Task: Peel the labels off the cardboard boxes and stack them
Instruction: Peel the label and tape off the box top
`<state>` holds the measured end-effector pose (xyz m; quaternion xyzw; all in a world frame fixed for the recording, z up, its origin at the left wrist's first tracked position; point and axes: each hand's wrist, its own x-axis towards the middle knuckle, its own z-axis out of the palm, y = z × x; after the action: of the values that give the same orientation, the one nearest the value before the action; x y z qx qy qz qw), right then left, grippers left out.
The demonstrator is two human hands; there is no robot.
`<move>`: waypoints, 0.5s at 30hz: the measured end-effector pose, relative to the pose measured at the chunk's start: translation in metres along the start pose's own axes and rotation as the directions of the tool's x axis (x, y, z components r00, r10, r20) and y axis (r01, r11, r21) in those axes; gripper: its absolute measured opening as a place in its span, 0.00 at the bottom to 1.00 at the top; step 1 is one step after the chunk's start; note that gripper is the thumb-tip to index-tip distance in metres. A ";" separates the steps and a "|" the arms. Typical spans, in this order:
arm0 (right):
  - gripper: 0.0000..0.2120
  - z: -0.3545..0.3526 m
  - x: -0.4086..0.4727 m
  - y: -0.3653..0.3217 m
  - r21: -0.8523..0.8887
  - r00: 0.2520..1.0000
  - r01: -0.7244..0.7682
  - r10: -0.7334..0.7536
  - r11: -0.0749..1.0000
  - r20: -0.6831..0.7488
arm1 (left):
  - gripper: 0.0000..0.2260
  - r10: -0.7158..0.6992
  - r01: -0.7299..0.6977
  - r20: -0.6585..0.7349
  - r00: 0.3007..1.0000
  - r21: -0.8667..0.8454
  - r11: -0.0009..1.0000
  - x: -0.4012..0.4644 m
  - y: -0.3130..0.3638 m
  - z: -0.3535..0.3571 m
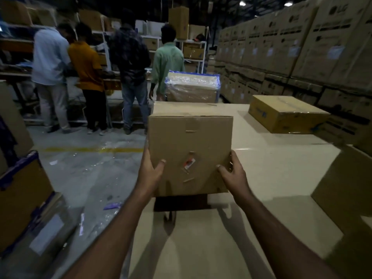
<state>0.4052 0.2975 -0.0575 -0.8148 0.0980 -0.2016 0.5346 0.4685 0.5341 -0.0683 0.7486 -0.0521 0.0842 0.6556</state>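
Observation:
A plain brown cardboard box [190, 146] hangs lifted above a wide pale surface [271, 174], casting a dark shadow below it. My left hand [150, 174] grips its lower left edge, thumb on the near face. My right hand [232, 174] grips the lower right edge, thumb also on the face. A small torn red-and-white label scrap [189, 163] and bits of tape stick to the near face. A flatter taped cardboard box [285, 113] lies on the surface at the far right.
Several people [128, 77] stand with their backs to me at shelving on the left. A plastic-wrapped box [192, 87] sits beyond the surface. Stacked cartons [302, 47] wall off the right. Boxes [22, 198] crowd the left floor, with litter on the concrete [90, 178].

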 end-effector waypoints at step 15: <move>0.36 -0.138 -0.225 -0.063 0.052 0.994 0.036 -0.031 0.998 -0.105 | 0.22 0.098 -0.102 -0.042 0.994 -0.113 0.988 -0.241 0.117 -0.003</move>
<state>0.1397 0.2926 -0.0022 -0.7900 0.1067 -0.2553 0.5471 0.2100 0.5131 -0.0014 0.7045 -0.0824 0.1273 0.6933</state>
